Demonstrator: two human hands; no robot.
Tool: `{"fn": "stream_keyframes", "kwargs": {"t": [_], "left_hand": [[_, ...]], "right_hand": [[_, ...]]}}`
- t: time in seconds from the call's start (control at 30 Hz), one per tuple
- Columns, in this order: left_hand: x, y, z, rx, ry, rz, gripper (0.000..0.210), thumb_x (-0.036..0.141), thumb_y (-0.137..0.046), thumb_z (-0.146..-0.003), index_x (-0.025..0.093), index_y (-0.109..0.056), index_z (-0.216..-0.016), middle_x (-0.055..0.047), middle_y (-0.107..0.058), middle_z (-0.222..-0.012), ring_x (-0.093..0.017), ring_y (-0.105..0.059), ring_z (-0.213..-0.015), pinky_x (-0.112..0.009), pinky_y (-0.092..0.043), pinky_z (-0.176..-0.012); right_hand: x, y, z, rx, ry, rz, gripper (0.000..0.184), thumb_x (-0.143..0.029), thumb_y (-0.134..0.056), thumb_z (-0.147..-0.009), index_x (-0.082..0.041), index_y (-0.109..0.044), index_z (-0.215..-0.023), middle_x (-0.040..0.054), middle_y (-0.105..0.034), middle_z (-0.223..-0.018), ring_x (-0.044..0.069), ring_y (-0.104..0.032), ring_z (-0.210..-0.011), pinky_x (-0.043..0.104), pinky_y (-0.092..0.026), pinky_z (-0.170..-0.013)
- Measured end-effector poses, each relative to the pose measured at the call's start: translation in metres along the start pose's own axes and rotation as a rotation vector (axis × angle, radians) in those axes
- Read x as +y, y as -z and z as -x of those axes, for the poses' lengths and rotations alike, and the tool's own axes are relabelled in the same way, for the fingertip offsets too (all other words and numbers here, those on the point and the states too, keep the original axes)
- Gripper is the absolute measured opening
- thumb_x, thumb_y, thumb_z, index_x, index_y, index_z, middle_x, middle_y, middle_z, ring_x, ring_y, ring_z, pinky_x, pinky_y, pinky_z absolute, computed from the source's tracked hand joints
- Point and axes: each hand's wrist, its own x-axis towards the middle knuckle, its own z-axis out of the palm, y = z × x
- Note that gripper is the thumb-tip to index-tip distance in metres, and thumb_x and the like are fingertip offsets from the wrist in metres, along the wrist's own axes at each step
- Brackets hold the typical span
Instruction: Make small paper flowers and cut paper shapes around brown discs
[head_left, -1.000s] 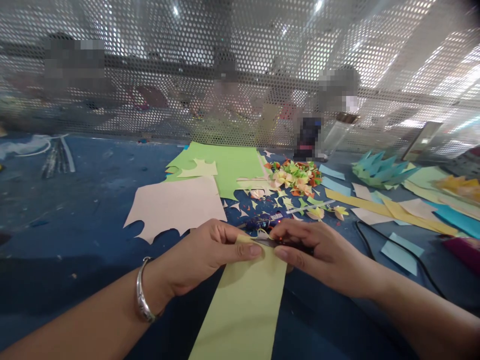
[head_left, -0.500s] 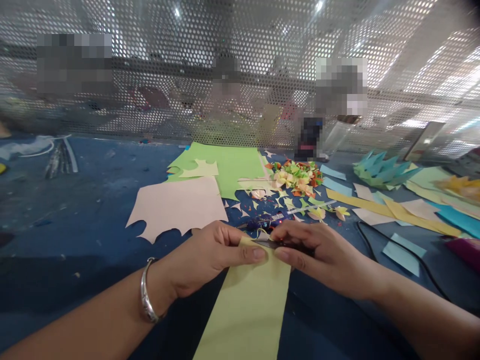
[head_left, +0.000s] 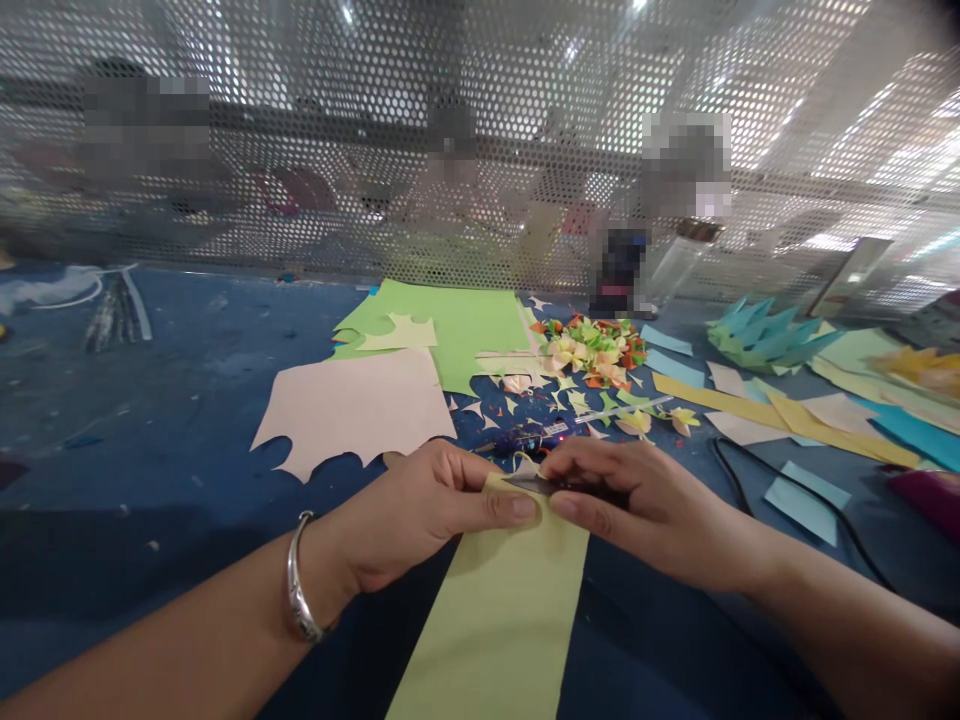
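Note:
A long pale yellow paper strip (head_left: 502,610) runs from the bottom edge up to both hands. My left hand (head_left: 450,500) pinches its top edge between thumb and fingers. In my right hand (head_left: 637,500) is a pair of dark scissors (head_left: 531,484), with the blades lying across the strip's top edge and the handles mostly hidden by the fingers. The two thumbs are close together over the paper. A thin curl of cut paper (head_left: 523,460) stands up just behind the blades.
Beyond my hands lie a pink sheet (head_left: 360,410) with scalloped cuts, green paper (head_left: 465,320), a dark blue glue gun (head_left: 525,437) and a heap of small paper flowers (head_left: 600,350). Paper strips (head_left: 727,405), a black cord (head_left: 739,480) and a teal paper flower (head_left: 769,335) are at right. Perforated metal (head_left: 480,230) stands behind.
The view has shifted slightly. The strip's upper part has moved a little to the right under my hands. Both hands keep the same grip.

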Motion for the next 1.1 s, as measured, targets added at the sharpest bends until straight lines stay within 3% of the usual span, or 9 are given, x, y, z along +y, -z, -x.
{"fn": "stream_keyframes", "kwargs": {"t": [0.27, 0.47, 0.9, 1.1], "left_hand": [[-0.0022, -0.0005, -0.0008, -0.016, -0.01, -0.021, 0.019, 0.03, -0.084, -0.078, 0.013, -0.076, -0.076, 0.0, -0.067, -0.072, -0.01, -0.051, -0.063, -0.023, -0.035, -0.063], [-0.0011, -0.0007, -0.0012, 0.0, -0.051, -0.115, 0.026, 0.032, -0.083, -0.078, 0.013, -0.068, -0.067, 0.005, -0.047, -0.063, -0.009, -0.033, -0.061, -0.025, -0.022, -0.06], [-0.0003, -0.002, 0.0003, -0.001, -0.062, -0.191, 0.036, 0.043, -0.082, -0.077, 0.016, -0.063, -0.063, 0.007, -0.038, -0.061, -0.01, -0.025, -0.061, -0.028, -0.017, -0.06], [0.0001, -0.0016, 0.0009, -0.008, -0.07, -0.201, 0.035, 0.041, -0.081, -0.079, 0.015, -0.063, -0.064, 0.006, -0.036, -0.062, -0.01, -0.022, -0.061, -0.029, -0.016, -0.059]], "right_hand": [[-0.0001, -0.0006, 0.0008, -0.009, 0.005, 0.021, 0.021, -0.041, -0.055, -0.104, -0.022, -0.064, -0.105, -0.0016, -0.061, -0.081, 0.011, -0.05, -0.067, 0.023, -0.042, -0.06], [-0.0014, -0.0001, 0.0004, -0.028, 0.023, -0.002, 0.022, -0.041, -0.054, -0.105, -0.022, -0.065, -0.104, -0.0011, -0.06, -0.081, 0.011, -0.051, -0.068, 0.024, -0.041, -0.061], [-0.0003, -0.0015, 0.0012, -0.037, 0.012, -0.004, 0.024, -0.043, -0.054, -0.104, -0.023, -0.065, -0.105, -0.001, -0.062, -0.08, 0.011, -0.051, -0.066, 0.024, -0.041, -0.058], [-0.0009, -0.0013, 0.001, -0.037, 0.008, 0.012, 0.026, -0.045, -0.052, -0.105, -0.022, -0.065, -0.104, 0.0, -0.064, -0.082, 0.012, -0.053, -0.069, 0.025, -0.041, -0.059]]}}
